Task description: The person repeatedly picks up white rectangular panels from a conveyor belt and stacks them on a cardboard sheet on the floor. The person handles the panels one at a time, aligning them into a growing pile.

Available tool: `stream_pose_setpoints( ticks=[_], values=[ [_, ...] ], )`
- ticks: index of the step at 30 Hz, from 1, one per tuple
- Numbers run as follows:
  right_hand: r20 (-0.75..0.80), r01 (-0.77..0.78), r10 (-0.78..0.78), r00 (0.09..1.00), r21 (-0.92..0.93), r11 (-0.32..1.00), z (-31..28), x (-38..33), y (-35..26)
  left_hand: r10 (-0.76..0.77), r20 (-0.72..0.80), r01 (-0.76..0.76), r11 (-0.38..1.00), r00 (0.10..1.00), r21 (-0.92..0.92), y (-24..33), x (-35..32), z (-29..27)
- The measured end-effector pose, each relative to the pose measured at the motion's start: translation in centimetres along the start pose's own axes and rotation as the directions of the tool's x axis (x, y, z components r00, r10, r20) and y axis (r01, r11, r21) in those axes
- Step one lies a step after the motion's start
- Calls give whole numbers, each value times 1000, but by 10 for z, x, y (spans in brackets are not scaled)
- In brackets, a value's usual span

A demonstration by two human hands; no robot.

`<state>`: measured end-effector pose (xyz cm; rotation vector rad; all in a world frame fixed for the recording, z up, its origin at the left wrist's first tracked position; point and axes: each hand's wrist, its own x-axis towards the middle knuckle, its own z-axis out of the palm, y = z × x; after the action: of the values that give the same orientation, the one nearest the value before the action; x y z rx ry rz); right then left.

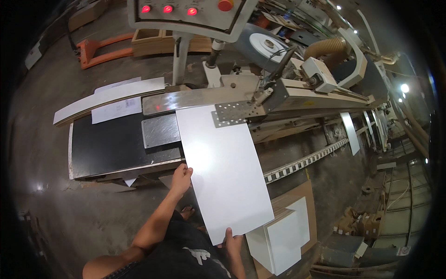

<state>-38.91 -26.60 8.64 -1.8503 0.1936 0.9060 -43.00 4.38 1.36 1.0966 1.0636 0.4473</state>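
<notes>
A long white panel [223, 172] lies with its far end on the machine's infeed, against the metal fence [186, 100] and partly under a perforated metal plate [230, 115]. Its near end reaches back toward my body. At the panel's left edge, my left hand [182, 179] is closed with curled fingers. My right hand [231, 242] grips the near end, thumb on top and the other fingers hidden underneath. Left of the panel is a bare metal plate [160, 131] beside a black-topped table [109, 146].
White strips [111, 95] and a paper sheet [116, 109] lie on the table's far side. Stacked white panels [283, 237] stand at lower right. A control box with red lights [181, 14] hangs ahead. A slotted rail [309, 160] runs right. An orange pallet jack [100, 49] stands far left.
</notes>
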Motion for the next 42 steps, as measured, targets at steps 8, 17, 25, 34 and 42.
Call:
stream_pose_setpoints(
  ticks=[8, 17, 25, 34, 42],
  values=[
    [-131, 50, -58, 990, -62, 997, -57, 55, -30, 25, 42, -23, 999, 999, -32, 6, 28, 84],
    [-174, 16, -38, 984, -123, 992, -126, 123, -39, 80, 121, -85, 995, 989, 42, 3, 71, 167],
    [-90, 241, -224, 970, 289, 926, -197, 97, 52, 82, 41, -89, 972, 996, 219, 42, 54, 243],
    [-353, -391, 337, 873, -91, 916, -278, -55, 420, 462, 781, -792, 606, 420, 67, -69, -181, 407],
    [-150, -359, 926, 346, 891, 279, -299, -221, 534, -152, 793, -637, 516, 589, 572, -330, -199, 525]
  ],
)
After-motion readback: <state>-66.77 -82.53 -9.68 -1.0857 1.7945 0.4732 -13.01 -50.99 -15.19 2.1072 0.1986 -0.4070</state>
